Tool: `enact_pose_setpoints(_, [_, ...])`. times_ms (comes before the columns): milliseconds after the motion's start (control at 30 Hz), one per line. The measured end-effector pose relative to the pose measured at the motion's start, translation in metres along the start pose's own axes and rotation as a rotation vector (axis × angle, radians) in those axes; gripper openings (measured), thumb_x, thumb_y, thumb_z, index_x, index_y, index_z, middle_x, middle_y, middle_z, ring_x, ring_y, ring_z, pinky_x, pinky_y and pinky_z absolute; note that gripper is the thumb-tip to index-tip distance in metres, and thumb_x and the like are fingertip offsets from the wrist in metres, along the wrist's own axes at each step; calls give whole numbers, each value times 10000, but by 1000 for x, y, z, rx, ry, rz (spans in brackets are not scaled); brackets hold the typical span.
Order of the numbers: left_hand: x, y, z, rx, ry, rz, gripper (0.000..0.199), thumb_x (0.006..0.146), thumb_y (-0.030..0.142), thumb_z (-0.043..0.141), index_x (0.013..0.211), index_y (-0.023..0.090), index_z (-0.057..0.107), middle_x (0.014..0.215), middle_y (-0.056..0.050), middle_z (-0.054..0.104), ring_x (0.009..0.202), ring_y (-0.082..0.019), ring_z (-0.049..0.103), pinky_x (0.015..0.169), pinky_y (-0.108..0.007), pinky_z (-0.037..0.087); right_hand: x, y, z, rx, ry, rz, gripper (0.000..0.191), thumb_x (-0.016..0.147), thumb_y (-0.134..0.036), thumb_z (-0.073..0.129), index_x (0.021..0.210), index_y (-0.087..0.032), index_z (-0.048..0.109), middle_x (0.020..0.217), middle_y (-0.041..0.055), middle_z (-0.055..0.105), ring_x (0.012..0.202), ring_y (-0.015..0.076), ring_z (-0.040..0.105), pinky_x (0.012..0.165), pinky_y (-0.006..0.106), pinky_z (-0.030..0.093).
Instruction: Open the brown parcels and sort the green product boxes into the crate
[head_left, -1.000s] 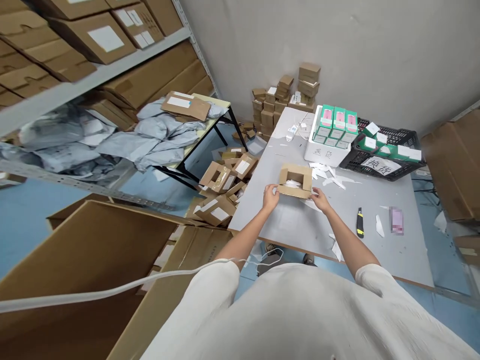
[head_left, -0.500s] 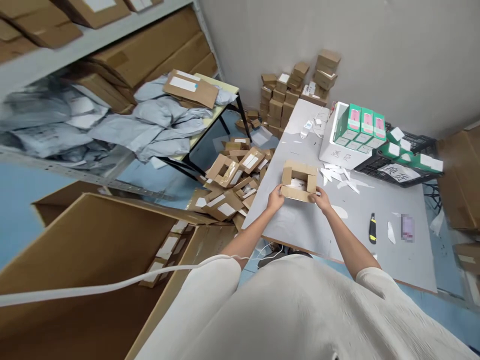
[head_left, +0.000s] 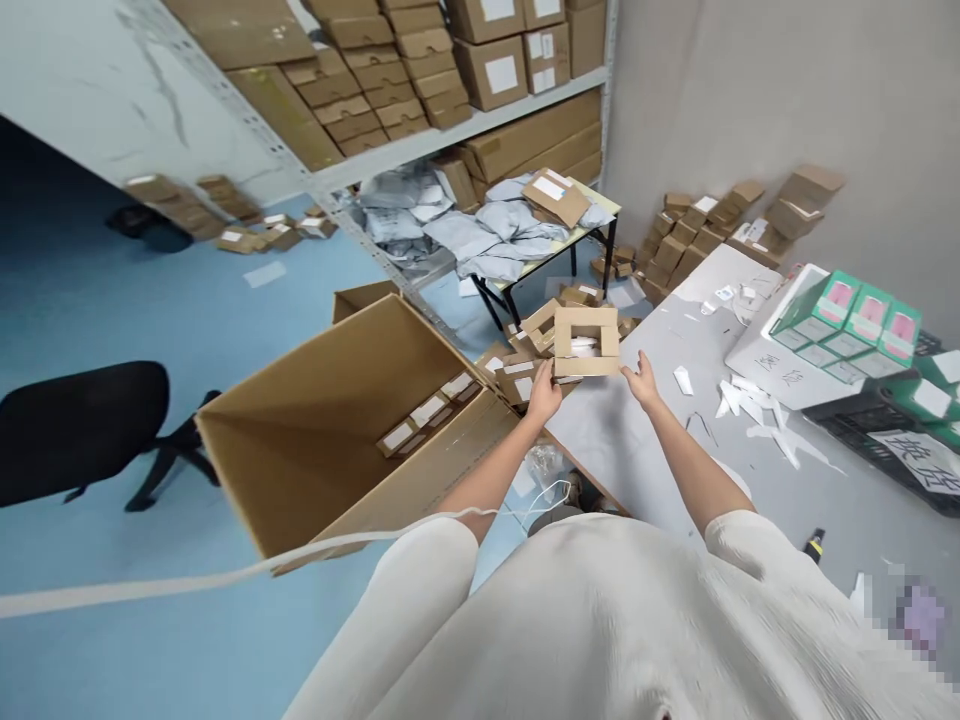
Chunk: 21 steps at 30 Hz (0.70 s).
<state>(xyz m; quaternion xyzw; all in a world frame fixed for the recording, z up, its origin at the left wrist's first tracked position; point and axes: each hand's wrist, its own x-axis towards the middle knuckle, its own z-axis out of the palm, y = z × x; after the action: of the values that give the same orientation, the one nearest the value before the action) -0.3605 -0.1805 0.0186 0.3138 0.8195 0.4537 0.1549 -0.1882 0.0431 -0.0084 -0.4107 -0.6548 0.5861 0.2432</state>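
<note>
A small open cardboard box (head_left: 587,367) with its flaps folded outward is in front of me, over the left edge of the table. White paper-like pieces show inside it. My left hand (head_left: 545,394) grips the box at its near left corner. At the near right corner is my right hand (head_left: 640,382), with thumb and fingers spread; the thumb tip is close to the cardboard, and whether it touches I cannot tell. Beneath and behind the box lies a heap of opened cardboard boxes (head_left: 519,368) on the floor.
A large open carton (head_left: 330,380) holding small labelled boxes stands at my left. On the grey table (head_left: 667,470) are paper scraps (head_left: 750,405), a yellow-black box cutter (head_left: 814,545) and green boxes (head_left: 847,320). Grey parcels (head_left: 502,235) cover a side table. A black chair (head_left: 82,430) is far left.
My view has swung left. The box has moved left off the tabletop toward the heap, still in my left hand. My right hand's fingers have opened from its corner.
</note>
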Motion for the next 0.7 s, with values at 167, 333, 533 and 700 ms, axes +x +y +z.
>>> enact_pose_setpoints(167, [-46, -28, -20, -2, 38, -123, 761, 857, 92, 622, 1601, 236, 557, 1696, -154, 475, 1453, -336, 599, 1246, -510, 499, -19, 28, 22, -78, -116, 30, 793, 877, -534, 691, 1610, -270, 542, 1725, 150, 454, 1516, 347, 548, 1245, 535, 483])
enact_pose_setpoints(333, [-80, -45, -39, 10, 73, -227, 709, 826, 85, 639, 1528, 177, 608, 1671, -192, 473, 1501, -348, 554, 1295, -507, 444, -41, 36, 42, -82, -193, 83, 576, 840, -475, 689, 1348, -204, 717, 1492, 172, 682, 1299, 321, 702, 1167, 525, 546])
enact_pose_setpoints(533, [-96, -65, -78, -57, 168, -259, 702, 822, 112, 667, 1514, 207, 611, 1635, -167, 521, 1490, -347, 564, 1299, -521, 436, -50, 13, 94, -86, -263, 39, 368, 771, -467, 738, 1040, -216, 759, 1248, 146, 794, 1145, 314, 752, 1133, 536, 554])
enact_pose_setpoints(700, [-116, -97, -132, -80, 221, -276, 673, 857, 105, 646, 1523, 186, 599, 1621, -193, 518, 1408, -327, 631, 1275, -527, 460, -63, -12, 168, -111, -368, -33, 377, 775, -531, 752, 976, -212, 763, 1072, 117, 815, 1090, 304, 742, 1105, 525, 562])
